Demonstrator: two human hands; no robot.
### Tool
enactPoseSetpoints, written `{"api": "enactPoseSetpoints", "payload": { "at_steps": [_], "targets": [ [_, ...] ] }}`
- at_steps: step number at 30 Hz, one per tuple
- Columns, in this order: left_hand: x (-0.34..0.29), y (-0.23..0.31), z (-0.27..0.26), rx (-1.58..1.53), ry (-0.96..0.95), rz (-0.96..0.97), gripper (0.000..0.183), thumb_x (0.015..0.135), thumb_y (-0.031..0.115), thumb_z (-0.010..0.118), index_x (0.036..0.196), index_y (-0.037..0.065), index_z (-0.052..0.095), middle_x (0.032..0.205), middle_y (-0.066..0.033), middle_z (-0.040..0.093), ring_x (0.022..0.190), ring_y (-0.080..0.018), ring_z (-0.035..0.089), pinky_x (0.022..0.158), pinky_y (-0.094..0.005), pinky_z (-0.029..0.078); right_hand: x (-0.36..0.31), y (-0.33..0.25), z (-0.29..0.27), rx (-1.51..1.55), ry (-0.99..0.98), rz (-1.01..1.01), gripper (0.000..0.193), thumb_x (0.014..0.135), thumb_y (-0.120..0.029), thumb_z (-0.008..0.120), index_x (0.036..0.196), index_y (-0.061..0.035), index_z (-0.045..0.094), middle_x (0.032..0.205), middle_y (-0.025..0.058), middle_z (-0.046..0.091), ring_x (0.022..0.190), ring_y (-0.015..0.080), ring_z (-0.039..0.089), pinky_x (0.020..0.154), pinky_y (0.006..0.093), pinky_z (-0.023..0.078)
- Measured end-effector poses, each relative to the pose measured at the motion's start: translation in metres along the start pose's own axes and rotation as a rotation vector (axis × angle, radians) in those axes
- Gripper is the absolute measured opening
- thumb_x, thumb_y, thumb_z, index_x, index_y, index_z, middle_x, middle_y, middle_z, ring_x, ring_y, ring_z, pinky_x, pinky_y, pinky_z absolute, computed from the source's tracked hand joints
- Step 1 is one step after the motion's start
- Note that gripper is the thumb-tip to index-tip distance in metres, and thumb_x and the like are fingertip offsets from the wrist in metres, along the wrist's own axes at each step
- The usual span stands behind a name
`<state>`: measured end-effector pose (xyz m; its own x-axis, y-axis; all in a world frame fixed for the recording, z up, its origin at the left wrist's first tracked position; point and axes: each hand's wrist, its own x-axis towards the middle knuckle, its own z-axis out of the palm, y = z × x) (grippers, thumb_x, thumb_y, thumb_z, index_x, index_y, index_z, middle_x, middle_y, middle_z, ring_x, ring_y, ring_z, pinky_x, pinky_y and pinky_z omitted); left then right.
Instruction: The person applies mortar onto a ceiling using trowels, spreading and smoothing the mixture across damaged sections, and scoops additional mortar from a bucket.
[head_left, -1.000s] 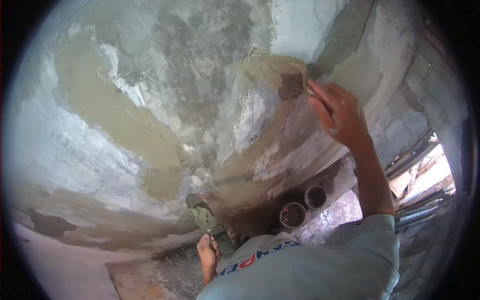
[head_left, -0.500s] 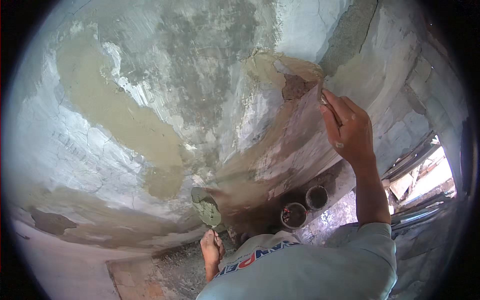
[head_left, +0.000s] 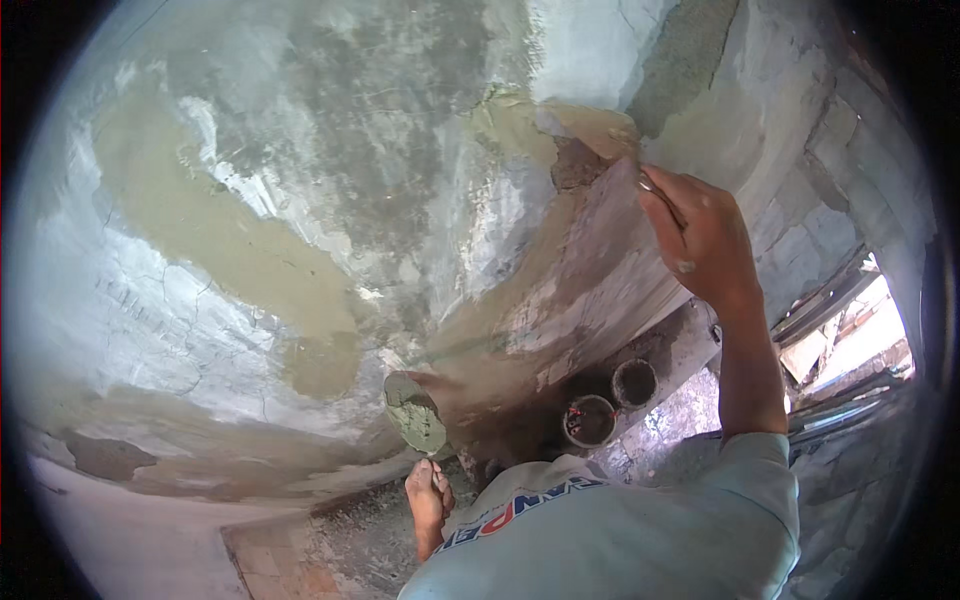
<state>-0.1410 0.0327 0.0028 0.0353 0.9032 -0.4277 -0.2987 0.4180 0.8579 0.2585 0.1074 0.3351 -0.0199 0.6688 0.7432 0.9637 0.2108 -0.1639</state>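
Grey shirt (head_left: 620, 530) nearest, printed across the chest. Left hand (head_left: 428, 495) low, just in front of it, fingers curled closed round the handle end of a trowel (head_left: 398, 385). Blade points up and away, tilted slightly left, carrying a lump of grey-green mortar (head_left: 420, 422). Right hand (head_left: 708, 235) up at the wall, arm stretched, fingers and thumb pinched closed on a thin tool (head_left: 646, 181). Tool seen nearly edge-on, so can't tell its blade shape, or whether it's touching the wall.

Two round buckets below the right forearm, side by side: bucket with red bits (head_left: 590, 446) nearer, dark bucket (head_left: 634, 406) just behind.

Wall (head_left: 370, 120) ahead, patchy white and grey, cracked. Brown hole (head_left: 576, 165) just left of the tool, tan patch (head_left: 595, 125) bordering its top. Long tan strip (head_left: 235, 245) runs diagonally down the left side. Rough grey strip (head_left: 690, 60) above the right hand. Bright opening (head_left: 850, 330) far right.
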Motion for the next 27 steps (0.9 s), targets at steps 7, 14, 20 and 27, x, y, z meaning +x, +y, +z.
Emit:
{"api": "enactPoseSetpoints", "payload": {
  "at_steps": [7, 14, 20, 27],
  "targets": [
    [0.002, -0.001, -0.008, 0.002, -0.020, -0.036, 0.030, 0.109, 0.034, 0.045, 0.094, 0.009, 0.052, 0.057, -0.0002, 0.044, 0.035, -0.0106, 0.035, 0.033, -0.0282, 0.025, 0.033, -0.002, -0.022, -0.088, -0.118, -0.154, 0.024, 0.094, -0.019, 0.070, 0.113, -0.0048, 0.072, 0.095, 0.0155, 0.073, 0.081, 0.0368, 0.070, 0.073, 0.0429, 0.056],
    [0.007, 0.000, 0.003, 0.056, -0.056, -0.034, 0.031, 0.108, 0.035, 0.047, 0.092, 0.009, 0.054, 0.056, -0.0003, 0.046, 0.035, -0.0102, 0.036, 0.033, -0.0276, 0.024, 0.105, -0.039, -0.077, -0.652, -0.235, -0.465, 0.024, 0.096, -0.023, 0.068, 0.114, -0.0093, 0.074, 0.098, 0.0113, 0.072, 0.090, 0.0330, 0.068, 0.079, 0.0432, 0.054],
    [0.007, -0.004, 0.015, 0.056, -0.055, -0.061, 0.032, 0.106, 0.037, 0.048, 0.091, 0.009, 0.055, 0.057, 0.0003, 0.045, 0.035, -0.0099, 0.035, 0.033, -0.0271, 0.023, 0.126, -0.127, -0.110, -0.870, -0.602, -0.231, 0.031, 0.099, -0.032, 0.060, 0.090, -0.0072, 0.076, 0.079, 0.0151, 0.074, 0.072, 0.0334, 0.074, 0.065, 0.0450, 0.059],
    [0.020, -0.008, 0.012, 0.035, -0.074, -0.073, 0.030, 0.106, 0.035, 0.049, 0.092, 0.009, 0.055, 0.058, 0.0003, 0.046, 0.035, -0.0102, 0.035, 0.033, -0.0277, 0.023, 0.124, -0.153, -0.112, -1.020, -0.585, -0.122, 0.022, 0.092, -0.019, 0.064, 0.082, -0.0014, 0.073, 0.074, 0.0155, 0.072, 0.066, 0.0302, 0.073, 0.058, 0.0445, 0.058]
  ]
}}
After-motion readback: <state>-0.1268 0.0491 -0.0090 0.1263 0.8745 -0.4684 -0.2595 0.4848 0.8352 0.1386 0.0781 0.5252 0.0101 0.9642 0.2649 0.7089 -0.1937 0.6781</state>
